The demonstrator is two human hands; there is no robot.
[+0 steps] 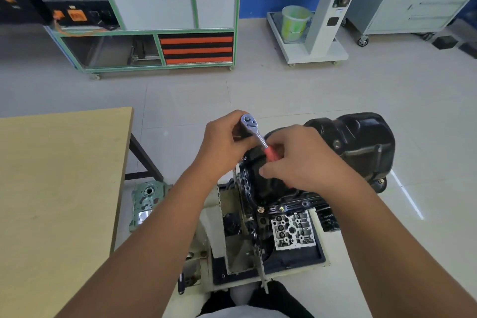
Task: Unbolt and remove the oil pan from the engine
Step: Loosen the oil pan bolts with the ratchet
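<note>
Both hands are up on the ratchet (254, 133) here. The left hand (227, 142) is wrapped around the chrome head end, fingers curled under it, while the right hand (302, 160) grips the red handle, fingers closed round it. The ratchet runs at a slant between the two hands, head up toward the left one.

The oil pan (361, 144) is the big black stamped thing right under and beyond the right hand, sitting on top of the engine (284, 217), which is flipped so the pan faces up. Its deep sump end sticks out past the right hand, on the far right side. You can see a gold-coloured bolt (261, 210) on the pan flange just below the right wrist.

A pale wooden bench (51, 175) sits off to the left of the left arm. Well beyond both hands, across the tiled floor, there's a green-framed cart (170, 20) with orange-and-black drawers.
</note>
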